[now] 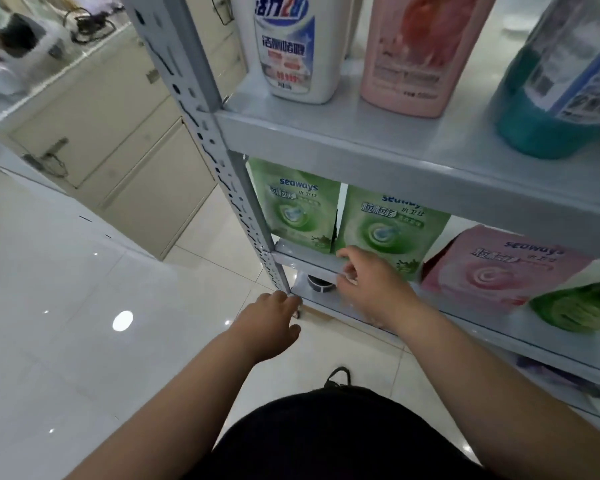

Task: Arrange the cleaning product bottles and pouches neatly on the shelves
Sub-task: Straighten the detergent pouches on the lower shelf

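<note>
On the upper shelf [326,140] stand a white bottle [288,50], a pink bottle [413,53] and a teal bottle [561,81]. The shelf below holds two upright green pouches [295,209] [388,226], a pink pouch [499,268] leaning back, and another green pouch [575,306] lying at the right. My right hand [371,289] reaches in front of the second green pouch's lower edge, fingers spread and holding nothing. My left hand [271,323] is near the foot of the shelf's corner post [201,109], fingers loosely apart, empty.
A dark round object [317,284] sits on the bottom shelf behind my right hand. Beige cabinets [118,150] stand to the left across a glossy white tiled floor [66,323]. My dark clothing and a shoe [338,377] fill the bottom of the view.
</note>
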`<action>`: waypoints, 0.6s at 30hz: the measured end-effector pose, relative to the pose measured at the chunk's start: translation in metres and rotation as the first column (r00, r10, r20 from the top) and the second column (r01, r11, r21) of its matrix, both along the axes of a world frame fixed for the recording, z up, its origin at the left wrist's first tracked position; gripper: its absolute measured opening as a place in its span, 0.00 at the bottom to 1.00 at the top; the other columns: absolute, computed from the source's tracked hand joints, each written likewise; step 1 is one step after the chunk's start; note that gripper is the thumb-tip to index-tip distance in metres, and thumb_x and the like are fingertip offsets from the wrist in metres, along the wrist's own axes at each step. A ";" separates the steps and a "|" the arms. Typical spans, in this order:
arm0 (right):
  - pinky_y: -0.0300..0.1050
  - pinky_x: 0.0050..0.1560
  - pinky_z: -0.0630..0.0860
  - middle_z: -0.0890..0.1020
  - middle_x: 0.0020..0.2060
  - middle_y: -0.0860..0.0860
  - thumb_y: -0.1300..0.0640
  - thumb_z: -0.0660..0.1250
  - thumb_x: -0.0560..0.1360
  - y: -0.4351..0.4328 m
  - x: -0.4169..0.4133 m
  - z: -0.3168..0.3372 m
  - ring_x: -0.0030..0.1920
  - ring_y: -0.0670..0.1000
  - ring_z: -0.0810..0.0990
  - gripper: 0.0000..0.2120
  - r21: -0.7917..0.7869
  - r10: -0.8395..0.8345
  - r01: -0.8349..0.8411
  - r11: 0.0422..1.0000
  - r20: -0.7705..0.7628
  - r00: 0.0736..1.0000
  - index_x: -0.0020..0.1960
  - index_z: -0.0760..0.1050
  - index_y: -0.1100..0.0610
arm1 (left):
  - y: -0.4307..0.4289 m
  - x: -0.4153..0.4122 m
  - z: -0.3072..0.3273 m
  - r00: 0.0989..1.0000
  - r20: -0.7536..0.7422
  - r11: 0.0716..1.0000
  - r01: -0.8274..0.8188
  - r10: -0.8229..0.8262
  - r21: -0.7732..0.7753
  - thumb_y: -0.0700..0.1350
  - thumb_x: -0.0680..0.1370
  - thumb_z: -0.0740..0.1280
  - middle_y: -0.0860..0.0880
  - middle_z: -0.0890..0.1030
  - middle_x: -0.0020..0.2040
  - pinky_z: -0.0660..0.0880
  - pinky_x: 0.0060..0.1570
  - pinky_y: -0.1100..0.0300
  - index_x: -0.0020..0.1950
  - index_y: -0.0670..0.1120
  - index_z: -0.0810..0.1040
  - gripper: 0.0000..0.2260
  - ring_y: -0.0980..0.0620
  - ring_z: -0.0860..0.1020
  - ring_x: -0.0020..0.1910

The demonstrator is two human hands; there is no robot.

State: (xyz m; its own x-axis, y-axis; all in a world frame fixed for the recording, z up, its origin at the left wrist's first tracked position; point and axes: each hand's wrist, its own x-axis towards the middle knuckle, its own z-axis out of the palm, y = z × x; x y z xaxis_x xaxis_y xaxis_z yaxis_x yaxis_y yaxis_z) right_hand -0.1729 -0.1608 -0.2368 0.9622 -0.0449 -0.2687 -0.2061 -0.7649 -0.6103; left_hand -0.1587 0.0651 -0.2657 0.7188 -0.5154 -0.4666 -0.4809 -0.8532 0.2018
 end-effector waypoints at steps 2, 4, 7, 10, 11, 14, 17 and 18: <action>0.50 0.53 0.78 0.80 0.49 0.48 0.51 0.66 0.79 0.007 0.015 0.003 0.49 0.50 0.80 0.25 0.152 -0.128 0.123 0.981 0.026 0.991 0.74 0.65 0.49 | -0.006 0.019 -0.005 1.000 0.019 1.000 0.011 -0.011 -0.007 0.54 0.81 0.62 0.47 0.66 0.75 0.72 0.65 0.50 0.79 0.52 0.60 0.27 0.43 0.65 0.72; 0.49 0.50 0.79 0.80 0.46 0.48 0.51 0.67 0.79 0.015 0.032 0.001 0.46 0.50 0.81 0.31 0.214 -0.206 0.197 0.957 0.021 0.978 0.78 0.58 0.47 | -0.012 0.039 -0.012 0.998 0.052 0.999 0.035 -0.034 -0.016 0.53 0.81 0.62 0.45 0.60 0.79 0.70 0.69 0.48 0.82 0.53 0.55 0.30 0.42 0.60 0.77; 0.48 0.50 0.78 0.80 0.44 0.46 0.50 0.68 0.79 0.029 0.049 -0.006 0.45 0.49 0.81 0.38 0.264 -0.268 0.253 0.931 0.021 0.963 0.81 0.51 0.48 | -0.016 0.058 -0.022 0.996 0.024 0.995 0.084 -0.085 0.051 0.52 0.82 0.62 0.44 0.48 0.83 0.64 0.74 0.46 0.83 0.53 0.46 0.35 0.40 0.47 0.81; 0.43 0.45 0.73 0.81 0.43 0.47 0.49 0.71 0.78 0.042 0.057 -0.012 0.44 0.49 0.80 0.34 0.305 -0.388 0.358 0.883 0.043 0.921 0.77 0.57 0.49 | -0.011 0.072 -0.031 0.988 -0.012 0.981 0.153 -0.152 0.120 0.52 0.82 0.60 0.46 0.41 0.83 0.64 0.74 0.46 0.83 0.54 0.42 0.35 0.40 0.42 0.81; 0.43 0.42 0.73 0.80 0.43 0.49 0.50 0.72 0.77 0.044 0.060 -0.013 0.43 0.50 0.80 0.29 0.316 -0.446 0.409 0.856 0.050 0.894 0.72 0.62 0.49 | -0.008 0.076 -0.033 0.983 -0.023 0.974 0.183 -0.181 0.133 0.52 0.82 0.60 0.46 0.41 0.83 0.65 0.74 0.45 0.83 0.54 0.42 0.35 0.40 0.41 0.81; 0.42 0.38 0.68 0.75 0.41 0.47 0.51 0.74 0.76 0.051 0.069 -0.017 0.39 0.46 0.75 0.16 0.286 -0.567 0.523 0.803 0.094 0.819 0.56 0.68 0.51 | 0.005 0.092 -0.038 0.961 -0.085 0.945 0.275 -0.264 0.179 0.50 0.82 0.60 0.49 0.39 0.83 0.66 0.73 0.43 0.83 0.55 0.42 0.35 0.41 0.41 0.82; 0.44 0.43 0.68 0.73 0.43 0.45 0.53 0.74 0.76 0.068 0.074 -0.018 0.43 0.49 0.73 0.13 0.253 -0.612 0.569 0.782 0.139 0.779 0.50 0.70 0.55 | 0.016 0.106 -0.040 0.934 -0.113 0.921 0.353 -0.338 0.163 0.48 0.81 0.60 0.51 0.38 0.83 0.64 0.74 0.43 0.83 0.55 0.43 0.35 0.42 0.42 0.82; 0.44 0.43 0.69 0.76 0.44 0.47 0.52 0.73 0.77 0.076 0.075 -0.018 0.44 0.50 0.75 0.12 0.266 -0.626 0.582 0.768 0.122 0.770 0.51 0.71 0.56 | 0.019 0.109 -0.041 0.926 -0.111 0.916 0.375 -0.361 0.147 0.48 0.81 0.60 0.51 0.39 0.83 0.64 0.74 0.43 0.83 0.55 0.44 0.35 0.42 0.43 0.82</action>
